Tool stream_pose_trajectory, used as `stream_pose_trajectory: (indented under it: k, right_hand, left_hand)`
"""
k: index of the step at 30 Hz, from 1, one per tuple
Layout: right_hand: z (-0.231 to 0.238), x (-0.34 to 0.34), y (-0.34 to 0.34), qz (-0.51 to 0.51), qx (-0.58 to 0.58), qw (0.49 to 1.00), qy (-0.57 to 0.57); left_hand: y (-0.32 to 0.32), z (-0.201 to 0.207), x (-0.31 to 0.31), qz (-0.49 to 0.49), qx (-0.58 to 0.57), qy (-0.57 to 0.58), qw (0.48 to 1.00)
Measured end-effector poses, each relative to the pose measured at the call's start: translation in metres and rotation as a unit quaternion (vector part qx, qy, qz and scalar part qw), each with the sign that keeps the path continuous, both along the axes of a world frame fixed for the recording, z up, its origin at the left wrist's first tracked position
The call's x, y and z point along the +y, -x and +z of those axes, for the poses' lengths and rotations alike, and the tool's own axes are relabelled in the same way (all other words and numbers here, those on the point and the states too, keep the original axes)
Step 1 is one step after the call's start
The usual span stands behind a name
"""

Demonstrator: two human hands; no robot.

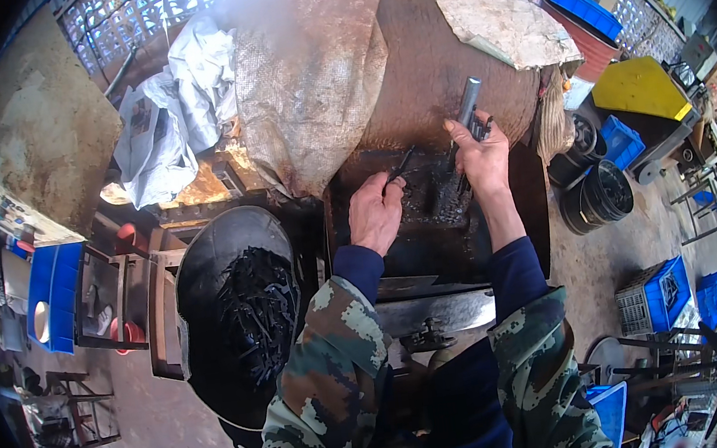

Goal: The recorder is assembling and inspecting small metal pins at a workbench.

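My left hand (378,213) is closed round a thin dark metal piece (405,162), whose narrow end sticks out past the fingers. My right hand (483,159) grips a shiny grey metal bar (469,96), with its blunt end pointing up and away from me. Dark bits show beside the right fingers, too cluttered to tell apart. Both hands are over a dark, grimy metal tray (421,261) in front of a large rusty drum (419,64). Left of my left forearm, a black scoop-shaped tub (196,333) contains a heap of slender dark metal pieces (257,312).
Burlap sacking (305,78) and a pale stiff sheet (499,23) drape the drum. White plastic sacks (202,82) lie at its left. Black buckets (593,200), a blue crate (624,140) and a yellow metal bin (639,91) stand to the right. A wooden frame (164,319) adjoins the tub.
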State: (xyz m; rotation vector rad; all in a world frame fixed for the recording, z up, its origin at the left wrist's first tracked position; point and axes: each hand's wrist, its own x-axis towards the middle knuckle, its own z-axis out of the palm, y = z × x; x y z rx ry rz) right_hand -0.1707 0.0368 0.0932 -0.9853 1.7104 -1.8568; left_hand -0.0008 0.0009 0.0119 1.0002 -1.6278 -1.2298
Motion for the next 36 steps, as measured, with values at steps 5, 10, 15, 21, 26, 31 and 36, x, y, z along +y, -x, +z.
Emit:
stream_pose_trajectory:
  k: [5, 10, 15, 21, 26, 31, 36]
  right_hand:
    - [0.001, 0.001, -0.002, -0.005, 0.001, 1.0, -0.002]
    - [0.001, 0.001, -0.001, -0.004, 0.004, 1.0, -0.005]
    - [0.001, 0.0, -0.002, -0.003, 0.003, 1.0, 0.001]
    - [0.001, 0.0, -0.002, -0.008, 0.0, 1.0, -0.008]
    - [0.001, 0.0, -0.002, -0.005, -0.003, 1.0, -0.011]
    - [0.0, -0.001, 0.0, -0.003, 0.0, 1.0, -0.006]
    - [-0.001, -0.001, 0.0, -0.002, -0.003, 1.0, -0.006]
  left_hand:
    - [-0.001, 0.003, 0.001, 0.002, 0.0, 0.007, 1.0]
    - [-0.001, 0.002, 0.0, 0.007, -0.016, 0.013, 1.0]
    - [0.0, -0.001, -0.001, 0.0, 0.0, -0.001, 1.0]
    - [-0.002, 0.004, 0.001, -0.001, -0.006, -0.006, 1.0]
    - [-0.004, 0.009, 0.003, 0.003, -0.004, 0.003, 1.0]
    - [-0.003, 0.009, 0.003, 0.007, -0.016, 0.017, 1.0]
    - [-0.004, 0.009, 0.002, 0.006, -0.017, 0.019, 1.0]
